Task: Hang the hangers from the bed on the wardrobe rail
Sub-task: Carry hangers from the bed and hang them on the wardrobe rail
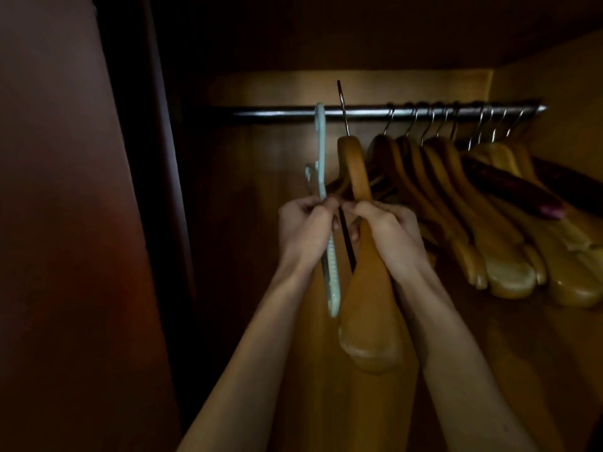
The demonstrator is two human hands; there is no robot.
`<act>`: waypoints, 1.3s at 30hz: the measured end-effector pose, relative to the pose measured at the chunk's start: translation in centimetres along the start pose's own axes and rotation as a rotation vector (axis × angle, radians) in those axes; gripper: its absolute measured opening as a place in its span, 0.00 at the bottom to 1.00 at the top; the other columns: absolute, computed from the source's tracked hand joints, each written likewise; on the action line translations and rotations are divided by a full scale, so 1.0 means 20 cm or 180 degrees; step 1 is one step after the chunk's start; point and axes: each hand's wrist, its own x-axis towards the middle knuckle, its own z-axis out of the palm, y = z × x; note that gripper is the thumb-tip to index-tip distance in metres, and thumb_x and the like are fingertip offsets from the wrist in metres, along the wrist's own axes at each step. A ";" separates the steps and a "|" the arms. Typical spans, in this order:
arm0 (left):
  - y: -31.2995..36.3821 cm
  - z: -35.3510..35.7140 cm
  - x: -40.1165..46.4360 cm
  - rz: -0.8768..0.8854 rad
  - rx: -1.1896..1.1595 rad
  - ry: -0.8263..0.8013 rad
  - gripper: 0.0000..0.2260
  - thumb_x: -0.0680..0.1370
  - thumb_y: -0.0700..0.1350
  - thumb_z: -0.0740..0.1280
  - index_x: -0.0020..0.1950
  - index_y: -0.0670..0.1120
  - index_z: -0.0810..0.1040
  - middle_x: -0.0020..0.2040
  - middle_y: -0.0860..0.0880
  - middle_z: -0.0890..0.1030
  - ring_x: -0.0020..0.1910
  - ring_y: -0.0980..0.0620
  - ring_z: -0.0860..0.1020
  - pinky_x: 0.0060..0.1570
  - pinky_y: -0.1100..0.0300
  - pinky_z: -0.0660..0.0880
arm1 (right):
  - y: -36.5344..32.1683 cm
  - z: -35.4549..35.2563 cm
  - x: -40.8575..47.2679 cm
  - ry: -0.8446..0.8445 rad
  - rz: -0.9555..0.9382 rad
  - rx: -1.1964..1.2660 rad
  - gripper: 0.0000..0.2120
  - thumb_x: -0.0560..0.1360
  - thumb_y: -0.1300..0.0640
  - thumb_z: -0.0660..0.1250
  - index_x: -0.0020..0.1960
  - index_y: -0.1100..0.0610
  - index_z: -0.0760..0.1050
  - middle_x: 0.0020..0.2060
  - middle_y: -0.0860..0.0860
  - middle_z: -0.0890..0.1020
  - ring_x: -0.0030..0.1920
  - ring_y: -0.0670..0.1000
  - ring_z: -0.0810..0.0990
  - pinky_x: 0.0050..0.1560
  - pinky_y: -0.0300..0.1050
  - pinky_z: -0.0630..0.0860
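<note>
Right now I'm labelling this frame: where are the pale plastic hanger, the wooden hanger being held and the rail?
Pale plastic hanger (321, 158): head view, upper stem.
Held wooden hanger (368, 301): head view, broad arm.
Rail (277, 113): head view, bare stretch.

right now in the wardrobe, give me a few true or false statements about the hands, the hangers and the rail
1. The left hand grips a pale green plastic hanger. True.
2. The right hand is empty. False: it holds a wooden hanger.
3. The wardrobe rail is bare. False: a row of wooden hangers hangs toward its right end.
4. The green hanger's hook reaches up to rail level. True, though whether it is hooked on cannot be told.
5. The two hands are far apart. False: their fingertips nearly meet.
</note>
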 end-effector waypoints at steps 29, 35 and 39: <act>0.14 0.27 0.44 -0.0574 -0.0392 -0.0079 0.06 0.79 0.43 0.68 0.46 0.42 0.83 0.34 0.49 0.77 0.32 0.56 0.74 0.34 0.63 0.70 | 0.15 -0.07 0.36 0.0078 0.0176 0.0312 0.12 0.78 0.57 0.67 0.44 0.64 0.84 0.23 0.49 0.79 0.24 0.43 0.78 0.30 0.36 0.73; 0.05 0.30 0.43 -0.0618 -0.0067 -0.0048 0.09 0.78 0.44 0.68 0.49 0.39 0.83 0.33 0.49 0.77 0.32 0.53 0.75 0.34 0.61 0.72 | 0.19 -0.12 0.38 -0.0055 0.0213 0.0439 0.12 0.79 0.57 0.66 0.44 0.63 0.83 0.24 0.48 0.77 0.24 0.42 0.75 0.27 0.34 0.72; 0.01 0.31 0.41 -0.0571 0.0042 -0.0024 0.12 0.79 0.46 0.68 0.47 0.38 0.84 0.32 0.49 0.78 0.32 0.52 0.76 0.34 0.61 0.72 | 0.19 -0.14 0.36 -0.0153 0.0197 0.0593 0.10 0.79 0.57 0.66 0.42 0.61 0.83 0.24 0.47 0.80 0.26 0.43 0.79 0.29 0.34 0.73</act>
